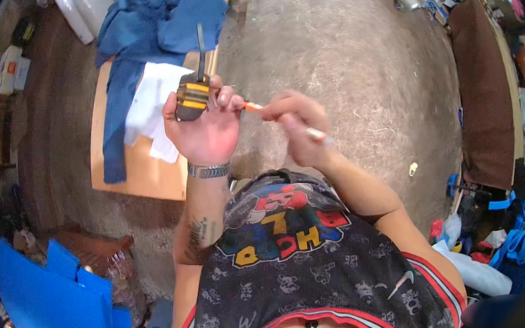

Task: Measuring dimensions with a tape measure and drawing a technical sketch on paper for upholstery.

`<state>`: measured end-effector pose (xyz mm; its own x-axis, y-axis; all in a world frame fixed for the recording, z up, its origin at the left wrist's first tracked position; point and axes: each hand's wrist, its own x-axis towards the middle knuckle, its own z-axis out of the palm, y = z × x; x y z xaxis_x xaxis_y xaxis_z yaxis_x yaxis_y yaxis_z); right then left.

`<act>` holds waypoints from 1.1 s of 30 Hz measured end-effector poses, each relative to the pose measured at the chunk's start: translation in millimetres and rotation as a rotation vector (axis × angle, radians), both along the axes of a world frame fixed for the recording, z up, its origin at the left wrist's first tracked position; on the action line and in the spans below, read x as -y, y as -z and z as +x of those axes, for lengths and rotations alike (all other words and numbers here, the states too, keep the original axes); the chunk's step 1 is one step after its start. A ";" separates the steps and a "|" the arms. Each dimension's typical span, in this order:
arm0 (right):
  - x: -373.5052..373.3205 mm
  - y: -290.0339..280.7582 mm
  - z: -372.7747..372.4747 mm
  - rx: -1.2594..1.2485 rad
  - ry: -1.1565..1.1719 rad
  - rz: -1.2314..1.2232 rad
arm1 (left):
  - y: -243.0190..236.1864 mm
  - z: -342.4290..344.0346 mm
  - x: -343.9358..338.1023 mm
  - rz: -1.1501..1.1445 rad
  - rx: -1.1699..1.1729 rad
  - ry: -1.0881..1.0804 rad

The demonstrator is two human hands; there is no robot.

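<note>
My left hand (204,125) is turned palm up with a black and yellow tape measure (192,96) gripped in its curled fingers, a dark strap or blade reaching upward from it. Just right of it, my right hand (297,126) is closed on an orange and white pencil-like stick (316,135), whose orange end touches or nearly touches my left fingertips. Behind both hands, a pale wooden board (112,170) carries a white cloth (148,99) and dark blue fabric (144,17).
Concrete floor (356,72) stretches ahead. Blue foam sheets (55,304) lie at lower left, white rolls (83,8) at upper left. A brown covered panel (485,95) runs along the right, near tools, cables and blue straps (524,236).
</note>
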<state>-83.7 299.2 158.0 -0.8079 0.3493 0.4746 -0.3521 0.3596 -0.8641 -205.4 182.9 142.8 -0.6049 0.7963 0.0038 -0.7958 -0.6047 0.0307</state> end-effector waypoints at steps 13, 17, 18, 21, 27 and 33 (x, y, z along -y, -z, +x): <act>-244.7 -53.2 77.6 0.034 0.043 -0.472 | -6.2 56.9 -229.8 0.098 -0.352 0.261; -305.1 -57.2 78.8 0.149 0.128 -0.191 | 2.6 48.5 -292.2 0.235 -0.312 0.508; -318.6 -53.9 76.7 0.140 0.155 -0.192 | 4.9 47.1 -308.1 0.252 -0.320 0.516; -353.2 -45.9 62.0 -0.008 0.288 -0.491 | 12.2 36.9 -341.8 0.055 -0.286 0.458; -431.5 -25.8 39.7 0.057 0.330 -0.583 | 28.9 -11.0 -425.8 0.177 -0.228 0.590; -510.3 -31.0 -27.6 0.106 0.301 -0.627 | 26.7 -75.9 -529.3 0.031 -0.141 0.650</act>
<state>-111.3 809.5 189.0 -0.6642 0.7468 0.0346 -0.2178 -0.1490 -0.9645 -281.3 712.2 116.1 0.0066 0.9970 0.0770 -0.9884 -0.0052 0.1518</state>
